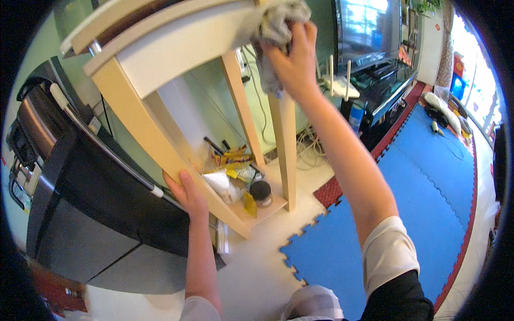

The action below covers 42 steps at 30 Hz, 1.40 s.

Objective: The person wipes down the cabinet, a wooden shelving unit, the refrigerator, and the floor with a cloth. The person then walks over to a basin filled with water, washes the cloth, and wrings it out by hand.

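A pale wooden side table (168, 56) stands before me, with light legs and a low shelf. My right hand (295, 60) grips a crumpled grey cloth (277, 28) against the table's upper right corner, above the front right leg (284, 148). Lower down, my left hand (186, 192) holds the front left leg (150, 140), its thumb on the near face and its other fingers mostly hidden behind. On the low shelf (263, 214) lie a dark-lidded jar (261, 192), a white plastic bag (221, 184) and several small packages.
A large black appliance (120, 192) with a metal rail stands close at left. Loose cables (311, 144) lie behind the table. At right are a white router (341, 86) with upright antennas, a television (369, 32) on a black glass stand, and blue foam floor mats (409, 192) with red edging.
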Tool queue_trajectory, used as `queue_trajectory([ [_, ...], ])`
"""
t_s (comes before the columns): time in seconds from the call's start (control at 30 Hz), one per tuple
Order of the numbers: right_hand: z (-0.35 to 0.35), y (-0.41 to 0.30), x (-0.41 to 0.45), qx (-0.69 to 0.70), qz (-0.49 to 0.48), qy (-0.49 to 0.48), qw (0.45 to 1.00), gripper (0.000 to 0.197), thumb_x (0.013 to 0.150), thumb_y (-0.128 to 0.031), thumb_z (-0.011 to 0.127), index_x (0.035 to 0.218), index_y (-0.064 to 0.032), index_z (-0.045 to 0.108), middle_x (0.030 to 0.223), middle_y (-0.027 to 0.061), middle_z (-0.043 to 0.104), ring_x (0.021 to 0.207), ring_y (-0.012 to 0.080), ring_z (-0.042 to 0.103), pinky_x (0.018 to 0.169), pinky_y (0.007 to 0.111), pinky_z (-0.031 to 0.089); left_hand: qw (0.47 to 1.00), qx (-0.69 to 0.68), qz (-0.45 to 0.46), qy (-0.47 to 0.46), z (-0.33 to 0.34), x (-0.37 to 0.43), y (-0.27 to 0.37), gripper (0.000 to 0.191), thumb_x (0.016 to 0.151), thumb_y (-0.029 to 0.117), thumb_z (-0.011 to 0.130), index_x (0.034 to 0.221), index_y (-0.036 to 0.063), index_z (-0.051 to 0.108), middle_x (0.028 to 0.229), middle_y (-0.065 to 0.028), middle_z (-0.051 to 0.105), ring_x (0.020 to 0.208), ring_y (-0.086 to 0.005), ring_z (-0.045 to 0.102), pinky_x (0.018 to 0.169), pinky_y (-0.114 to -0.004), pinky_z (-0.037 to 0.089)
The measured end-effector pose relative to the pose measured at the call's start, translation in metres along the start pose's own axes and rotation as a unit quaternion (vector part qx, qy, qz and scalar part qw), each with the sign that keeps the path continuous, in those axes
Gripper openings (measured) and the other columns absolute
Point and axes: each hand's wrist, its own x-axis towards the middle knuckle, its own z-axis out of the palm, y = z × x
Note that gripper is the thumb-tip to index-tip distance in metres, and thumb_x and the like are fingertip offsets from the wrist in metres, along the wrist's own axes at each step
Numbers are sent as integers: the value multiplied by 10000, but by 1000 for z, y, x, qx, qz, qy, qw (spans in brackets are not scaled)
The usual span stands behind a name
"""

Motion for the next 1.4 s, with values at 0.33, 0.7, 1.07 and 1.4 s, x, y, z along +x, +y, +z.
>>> queue_trajectory([
  [0.33,-11,7,-71,-58,172,-76,980,625,728,-321,689,1130,70,414,990,242,590,887,375,590,775,397,483,1000,19,-4,-3,4,8,8,433,952,334,386,1246,20,329,1107,-156,494,992,-240,525,886,-390,442],
  [0.7,-29,27,-251,-104,316,-51,942,715,561,-272,779,1118,6,428,1018,178,555,929,316,562,834,378,434,999,42,1,-21,0,5,15,496,942,367,404,1259,-3,310,1140,-210,497,960,-291,563,862,-394,446],
  [1.07,-55,61,-372,-61,369,-98,922,646,546,-197,770,1084,5,474,1013,152,557,927,278,548,833,355,436,887,352,189,-229,-1,-128,8,441,793,177,585,1174,-1,454,1170,-177,473,1108,-314,418,953,-419,295],
  [1.4,-63,62,-384,-17,407,-137,903,631,556,-174,753,1096,-8,472,1027,155,568,944,306,559,843,356,441,774,541,-209,-253,6,-215,-183,825,723,146,636,1323,-128,140,1335,-302,275,1242,-408,288,1042,-433,244],
])
